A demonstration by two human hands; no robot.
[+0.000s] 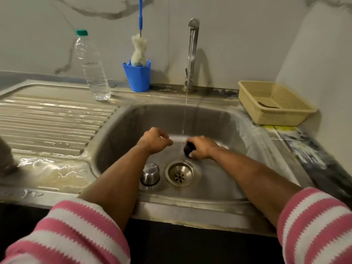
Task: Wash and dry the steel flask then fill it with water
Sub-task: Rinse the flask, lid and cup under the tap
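Water runs thin from the tap [193, 54] into the sink [224, 119], and both hands are under it. The right hand [202, 147] has its fingers clamped on a small dark stopper [189, 149], right beside the stream. The left hand [154, 141] is curled into a loose fist, fingers together, holding nothing I can make out. A steel cap [150, 173] sits on the sink floor just beside the drain [181, 175]. The flask body itself isn't in view.

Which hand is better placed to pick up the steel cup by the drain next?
Left. The left hand looks empty and hovers nearer the steel cup. The right hand is busy holding a dark cap under the water stream.
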